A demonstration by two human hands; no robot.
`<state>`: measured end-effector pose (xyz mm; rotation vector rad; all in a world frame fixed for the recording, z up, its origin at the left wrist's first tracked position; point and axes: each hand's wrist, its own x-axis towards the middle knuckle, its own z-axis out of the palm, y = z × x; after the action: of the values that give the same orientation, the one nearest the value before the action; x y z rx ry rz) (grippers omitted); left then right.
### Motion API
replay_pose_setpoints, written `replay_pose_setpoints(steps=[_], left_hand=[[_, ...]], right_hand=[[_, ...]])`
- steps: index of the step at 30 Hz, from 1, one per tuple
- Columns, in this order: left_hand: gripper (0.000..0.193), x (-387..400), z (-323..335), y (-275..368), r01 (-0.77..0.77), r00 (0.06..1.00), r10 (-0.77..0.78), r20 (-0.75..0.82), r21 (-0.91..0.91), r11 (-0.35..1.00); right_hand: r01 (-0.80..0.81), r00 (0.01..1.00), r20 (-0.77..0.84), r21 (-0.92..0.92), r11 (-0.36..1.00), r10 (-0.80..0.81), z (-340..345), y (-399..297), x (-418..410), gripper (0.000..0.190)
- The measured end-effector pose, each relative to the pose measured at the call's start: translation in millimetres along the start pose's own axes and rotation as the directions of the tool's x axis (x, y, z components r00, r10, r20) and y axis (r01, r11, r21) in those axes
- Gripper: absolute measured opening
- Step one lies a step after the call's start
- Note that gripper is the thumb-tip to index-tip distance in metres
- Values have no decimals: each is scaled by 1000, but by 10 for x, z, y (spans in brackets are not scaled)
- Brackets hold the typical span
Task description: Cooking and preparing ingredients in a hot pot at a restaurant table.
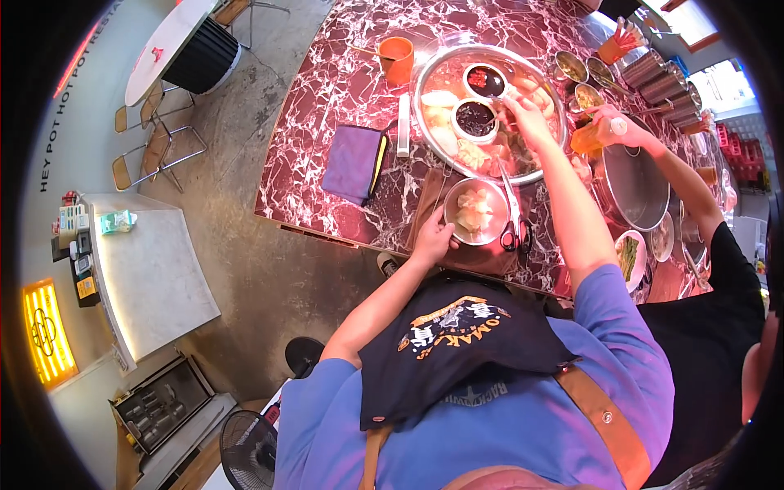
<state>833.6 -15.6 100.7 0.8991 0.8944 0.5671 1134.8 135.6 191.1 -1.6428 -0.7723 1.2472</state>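
My left hand [436,236] grips the left rim of a small metal bowl [450,199] holding pale, folded pieces of food [474,209]. Over a large round metal tray [422,131], my right hand [523,119] reaches in beside two small sauce bowls. Its fingertips are close to the rims of the upper sauce bowl [485,80], with red bits in dark sauce, and the lower dark sauce bowl [474,119]. Whether they pinch anything is too small to tell. Various pale food pieces surround the sauces. Scissors [513,211] with dark handles lie along the metal bowl's right side.
A co-worker's hand [615,122] holds a bottle of orange liquid [587,138] at the right. Below it stands a large metal pot [637,184]. A folded purple cloth [352,162], a white bar-shaped object [403,125] and an orange cup [397,60] sit left of the tray.
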Motion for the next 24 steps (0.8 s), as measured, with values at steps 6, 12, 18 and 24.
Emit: replay_pose_setpoints(steps=[6, 12, 18, 24], left_hand=[[50, -52, 32, 269, 18, 999, -17, 31, -27, 999], [43, -63, -69, 571, 6, 999, -6, 32, 6, 1000], [38, 42, -225, 769, -71, 997, 71, 24, 10, 997], [38, 188, -153, 954, -101, 995, 101, 0, 47, 994]], right_hand=[[223, 954, -60, -513, 829, -294, 18, 439, -74, 31], [245, 903, -189, -512, 823, -387, -20, 662, -3, 27], [320, 863, -218, -464, 826, -456, 121, 494, -281, 30], [286, 877, -284, -341, 895, -388, 63, 336, -628, 28]])
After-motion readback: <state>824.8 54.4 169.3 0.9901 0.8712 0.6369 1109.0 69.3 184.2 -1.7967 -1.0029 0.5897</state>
